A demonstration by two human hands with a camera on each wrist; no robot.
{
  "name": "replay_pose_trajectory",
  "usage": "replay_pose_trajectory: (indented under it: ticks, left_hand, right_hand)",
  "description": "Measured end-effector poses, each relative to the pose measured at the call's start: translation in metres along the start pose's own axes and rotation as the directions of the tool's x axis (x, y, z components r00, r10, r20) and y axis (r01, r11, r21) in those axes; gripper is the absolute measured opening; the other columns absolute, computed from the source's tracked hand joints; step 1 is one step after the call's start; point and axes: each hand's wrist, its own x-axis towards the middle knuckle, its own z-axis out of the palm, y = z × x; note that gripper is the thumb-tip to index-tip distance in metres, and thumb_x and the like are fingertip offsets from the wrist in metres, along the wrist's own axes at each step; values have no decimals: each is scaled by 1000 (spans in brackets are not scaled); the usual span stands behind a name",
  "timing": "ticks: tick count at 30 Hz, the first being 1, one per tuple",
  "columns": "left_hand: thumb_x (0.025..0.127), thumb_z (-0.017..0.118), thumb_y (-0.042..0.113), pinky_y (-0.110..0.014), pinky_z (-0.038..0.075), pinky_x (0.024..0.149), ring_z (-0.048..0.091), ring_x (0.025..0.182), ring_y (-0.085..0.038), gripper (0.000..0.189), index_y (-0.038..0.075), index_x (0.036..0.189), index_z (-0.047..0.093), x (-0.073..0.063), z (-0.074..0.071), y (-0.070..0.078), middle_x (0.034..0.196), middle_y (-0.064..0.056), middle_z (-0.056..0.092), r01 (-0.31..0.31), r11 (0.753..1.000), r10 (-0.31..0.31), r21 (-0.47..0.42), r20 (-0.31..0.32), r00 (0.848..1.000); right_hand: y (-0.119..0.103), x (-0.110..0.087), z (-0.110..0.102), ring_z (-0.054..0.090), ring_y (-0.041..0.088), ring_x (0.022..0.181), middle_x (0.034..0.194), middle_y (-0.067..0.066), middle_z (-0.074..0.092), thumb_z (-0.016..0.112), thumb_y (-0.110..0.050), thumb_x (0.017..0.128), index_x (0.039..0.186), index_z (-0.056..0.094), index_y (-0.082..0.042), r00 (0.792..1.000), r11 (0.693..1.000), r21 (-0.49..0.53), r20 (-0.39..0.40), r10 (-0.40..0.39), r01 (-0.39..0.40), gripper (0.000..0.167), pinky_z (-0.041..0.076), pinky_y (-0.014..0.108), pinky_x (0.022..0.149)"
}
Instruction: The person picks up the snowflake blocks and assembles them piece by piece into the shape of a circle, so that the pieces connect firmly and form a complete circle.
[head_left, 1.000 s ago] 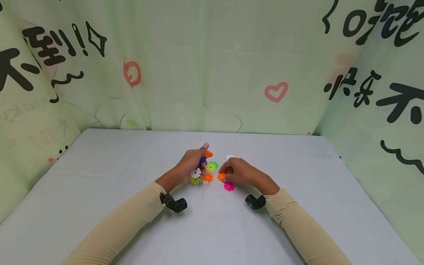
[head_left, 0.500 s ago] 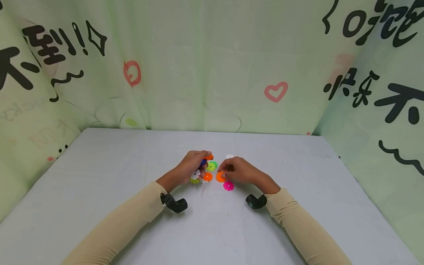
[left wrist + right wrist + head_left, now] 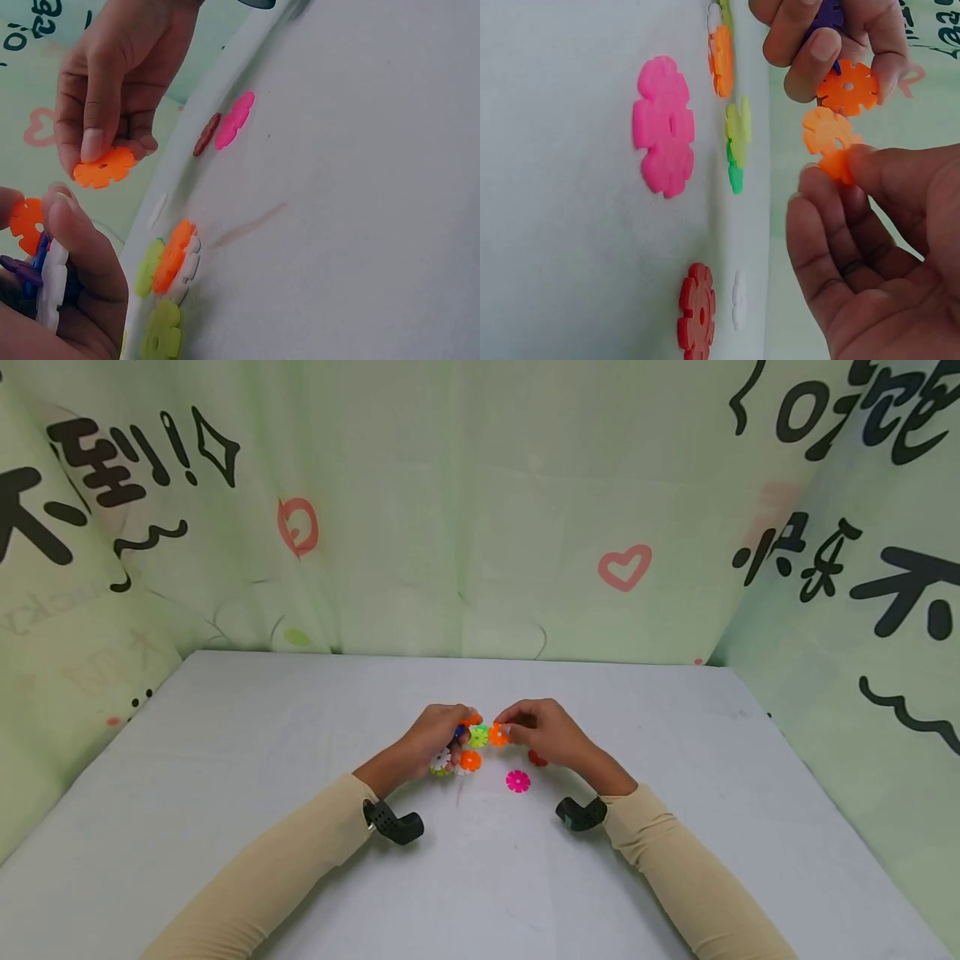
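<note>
My left hand grips a joined cluster of notched, flower-shaped plastic discs. In the left wrist view the cluster has a white disc, purple-blue discs and an orange disc at its end, beside the thumb. My right hand pinches a lighter orange flower disc between thumb and fingers, raised above the table. In the right wrist view this disc is very near the cluster's orange disc; whether they touch I cannot tell. Fingers partly hide the cluster.
On the white-covered table lie a pink disc and a red disc. Yellow-green, green, orange and white discs lie close by. A printed curtain stands behind the table.
My right hand has lifted the orange disc from beside the pink one and brought it up toward the left hand's cluster. The red disc has come into view. The left thumb has lowered.
</note>
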Motion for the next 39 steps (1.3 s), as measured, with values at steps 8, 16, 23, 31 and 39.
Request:
replay_pose_trajectory:
  ticks: [8,16,23,31,39]
  left_hand:
    - [99,47,24,-22,43,41,43,42,-12,34,-2,116,61,1,1,-2,70,-3,47,-20,1000,20,22,-10,1000]
    - [97,49,23,-23,43,41,43,43,-13,33,-2,115,62,0,6,1,72,-4,50,-46,995,47,87,-11,999]
    - [99,50,25,-24,45,44,45,44,-15,31,-1,112,62,-1,7,-1,76,-7,54,-72,984,69,163,27,997]
    - [101,52,23,-25,45,44,46,46,-15,29,0,117,60,0,7,0,80,-9,54,-105,990,97,98,79,992]
    - [100,52,25,-23,44,43,46,47,-15,31,1,118,60,-1,8,3,76,-6,52,-101,989,101,107,1,995]
  right_hand:
    - [-1,1,1,65,24,79,90,7,70,61,-6,94,107,70,-1,994,997,74,-110,13,-5,17,54,36,77]
    - [-3,2,-1,65,30,79,84,8,69,63,-9,94,106,71,0,992,991,134,-119,33,-17,17,53,48,80]
    - [-3,2,1,65,30,81,92,8,70,62,-7,94,109,71,0,994,990,135,-93,55,-42,18,54,45,80]
    - [-7,-1,-1,65,36,82,92,12,70,60,-11,97,117,70,-3,996,987,155,-65,54,-44,24,54,44,77]
    - [-6,2,1,67,31,84,98,12,69,63,-7,95,119,65,3,992,971,232,-90,86,-63,26,55,35,80]
